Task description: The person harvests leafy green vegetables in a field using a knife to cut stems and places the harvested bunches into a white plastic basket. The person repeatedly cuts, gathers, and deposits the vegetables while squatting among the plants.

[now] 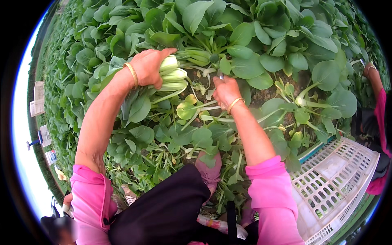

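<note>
My left hand (150,67) grips several bok choy heads (173,75), their pale stem ends facing right and their leaves spreading below my wrist. Low at the base of the rooted plants, my right hand (226,92) is closed around a small metal tool (220,75). Most of that tool is hidden by the fingers and leaves. Just beyond the two hands, a bok choy plant (199,56) leans with its green stalks to the left. Loose yellowing leaves (186,111) and trimmed stalks lie on the soil between my hands.
A white slatted plastic crate (333,177) stands tilted at my lower right. Dense bok choy (92,58) fills the far side. Another person's hand (370,70) is at the right rim, and part of a person (59,226) shows lower left. My pink shoe (211,168) stands among leaves.
</note>
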